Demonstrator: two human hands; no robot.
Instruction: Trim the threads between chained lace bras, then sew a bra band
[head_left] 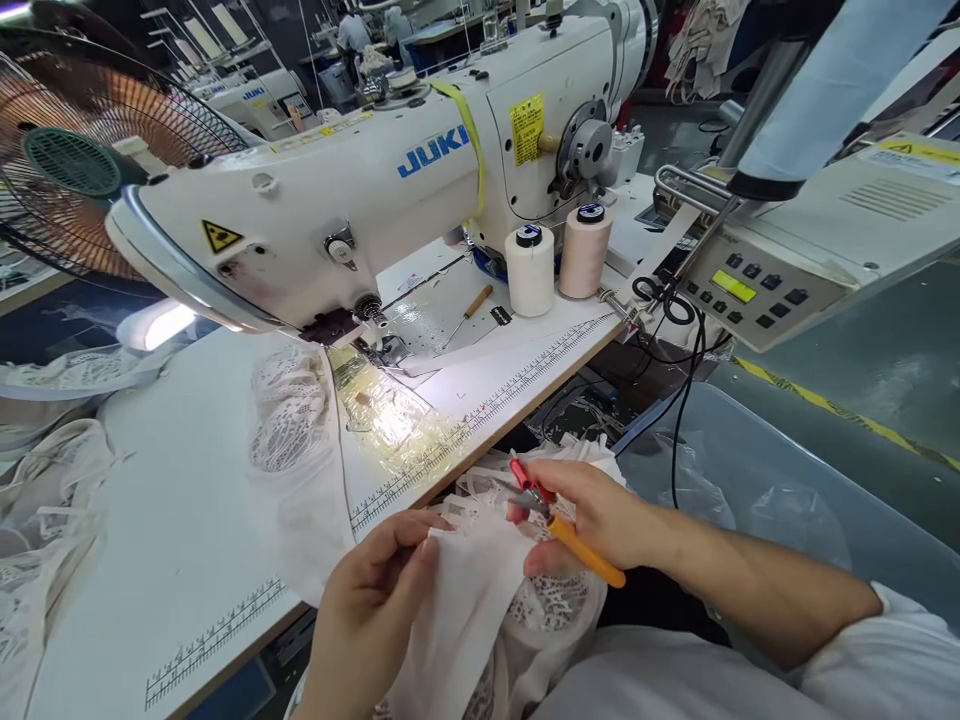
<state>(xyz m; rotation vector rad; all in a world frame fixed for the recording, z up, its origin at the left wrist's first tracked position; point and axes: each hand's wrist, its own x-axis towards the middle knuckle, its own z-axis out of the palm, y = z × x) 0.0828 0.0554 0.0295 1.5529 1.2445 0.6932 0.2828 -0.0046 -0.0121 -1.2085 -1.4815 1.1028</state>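
Your left hand (pixel 367 610) is pinching the white cloth (pixel 465 590) with fingers together, while your right hand (pixel 600 520) is gripping the snips (pixel 559 525).

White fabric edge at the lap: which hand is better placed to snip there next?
Right, most likely. The right hand already grips the orange-handled snips, tips pointing at the white fabric. The left hand pinches that fabric's edge, so it is occupied holding it steady.

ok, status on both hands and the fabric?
Left hand pinching white lace-trimmed fabric. Right hand gripping orange-handled thread snips, blades at the fabric edge. Nothing between hands; white sewing machine behind.
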